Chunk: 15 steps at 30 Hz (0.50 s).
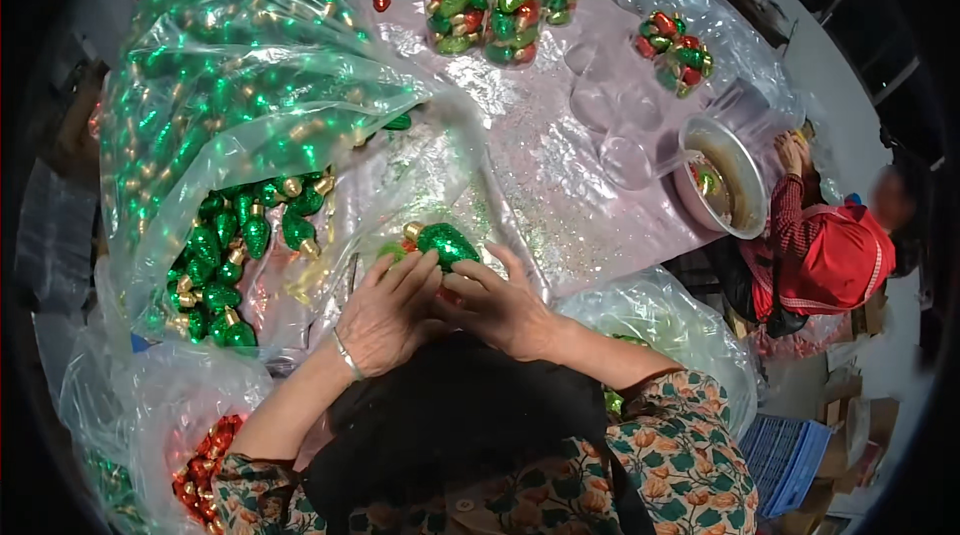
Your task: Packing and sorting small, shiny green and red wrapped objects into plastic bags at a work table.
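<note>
Hands (440, 310) close their grip around green ornaments (440, 243).

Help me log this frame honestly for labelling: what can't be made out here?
- Head view: whatever sits under the green glitter ornament is covered by the left hand and right hand.
- Bag of red ornaments: cut off by the dark fisheye rim.
- Metal bowl contents: too small.

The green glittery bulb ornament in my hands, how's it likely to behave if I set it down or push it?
The green bulb ornament is rounded and tapered, so it would probably roll in a curve. Its glitter coat likely gives grip but sheds, judging by specks on the table cover.
</note>
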Motion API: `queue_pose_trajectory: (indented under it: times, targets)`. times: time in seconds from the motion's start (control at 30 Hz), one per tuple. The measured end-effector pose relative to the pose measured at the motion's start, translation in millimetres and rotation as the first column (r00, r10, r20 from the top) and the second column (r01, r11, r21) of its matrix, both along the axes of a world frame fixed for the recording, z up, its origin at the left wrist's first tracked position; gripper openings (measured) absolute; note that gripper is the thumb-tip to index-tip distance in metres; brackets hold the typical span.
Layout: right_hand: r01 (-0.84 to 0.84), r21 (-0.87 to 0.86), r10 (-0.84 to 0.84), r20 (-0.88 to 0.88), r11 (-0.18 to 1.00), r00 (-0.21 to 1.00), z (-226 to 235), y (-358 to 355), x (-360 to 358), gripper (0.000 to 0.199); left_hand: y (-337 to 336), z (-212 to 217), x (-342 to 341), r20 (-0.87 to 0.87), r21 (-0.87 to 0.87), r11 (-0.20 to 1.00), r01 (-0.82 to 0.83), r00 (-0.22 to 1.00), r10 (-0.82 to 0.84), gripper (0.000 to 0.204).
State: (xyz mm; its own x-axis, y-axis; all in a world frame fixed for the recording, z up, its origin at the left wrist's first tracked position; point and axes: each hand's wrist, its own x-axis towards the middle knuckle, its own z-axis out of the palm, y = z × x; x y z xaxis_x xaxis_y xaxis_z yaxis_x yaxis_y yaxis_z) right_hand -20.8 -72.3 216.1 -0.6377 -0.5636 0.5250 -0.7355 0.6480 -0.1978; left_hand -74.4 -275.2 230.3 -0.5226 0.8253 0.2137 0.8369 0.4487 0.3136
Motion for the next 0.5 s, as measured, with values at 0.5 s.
queue_pose_trajectory:
  times: [0.5]
  targets:
    - [0.268,-0.121,-0.259,0.086,0.956,0.962,81,95,-91,0.015,-123,13,19,-0.258,0.373,0.833,-0.41,0.816,0.517,0.019]
